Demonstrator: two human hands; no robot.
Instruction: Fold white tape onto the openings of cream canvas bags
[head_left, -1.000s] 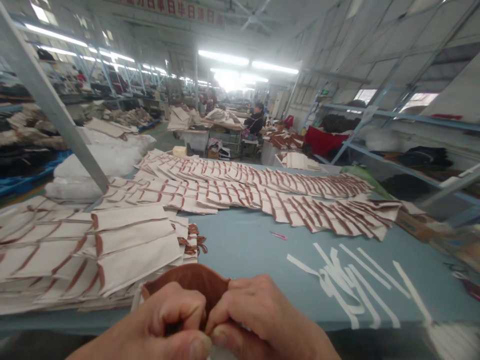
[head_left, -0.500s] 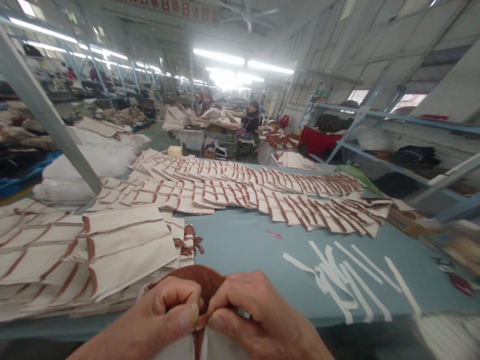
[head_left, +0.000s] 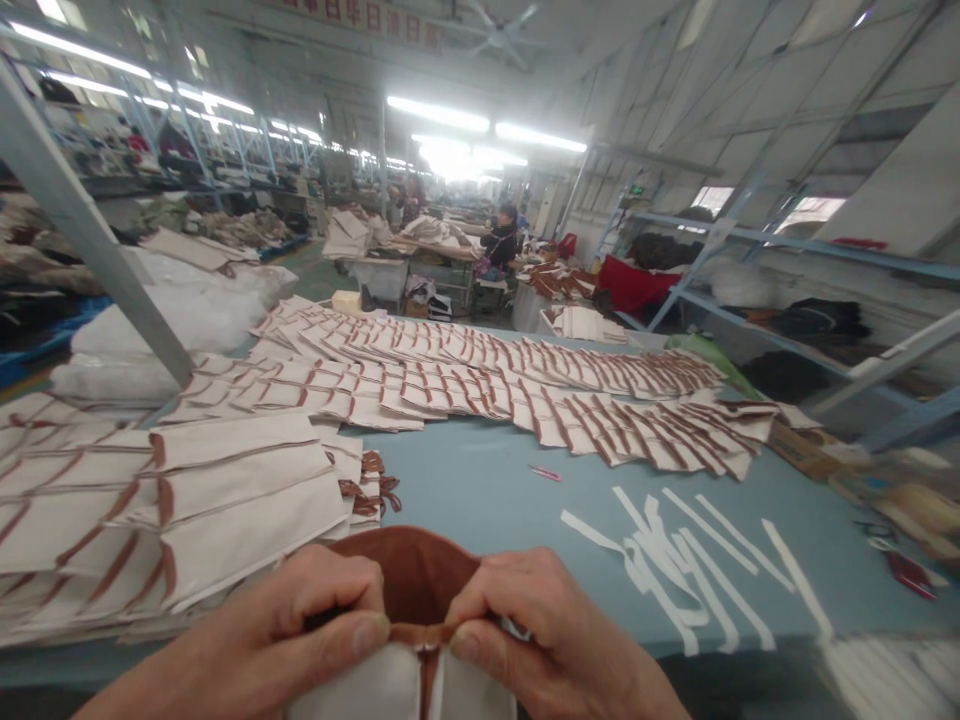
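Left hand [head_left: 300, 625] and right hand [head_left: 536, 630] pinch the brown-lined rim of a cream fabric pouch [head_left: 409, 600], thumbs nearly meeting, at the near edge of the blue table [head_left: 480, 480]. Stacked pouches [head_left: 187, 500] lie left; white strips [head_left: 675, 555] lie right.

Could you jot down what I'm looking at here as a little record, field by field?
Place: big workshop, at a blue table
Left hand: fingers pinch the brown rim of a fabric pouch
Right hand: fingers pinch the same rim, close beside the left
Pouch: cream outside, brown inside showing
Table, left: stacked cream pieces with brown trim
Table, far side: overlapping rows of pieces
Table, right: loose white strips
Background: a seated person at another table
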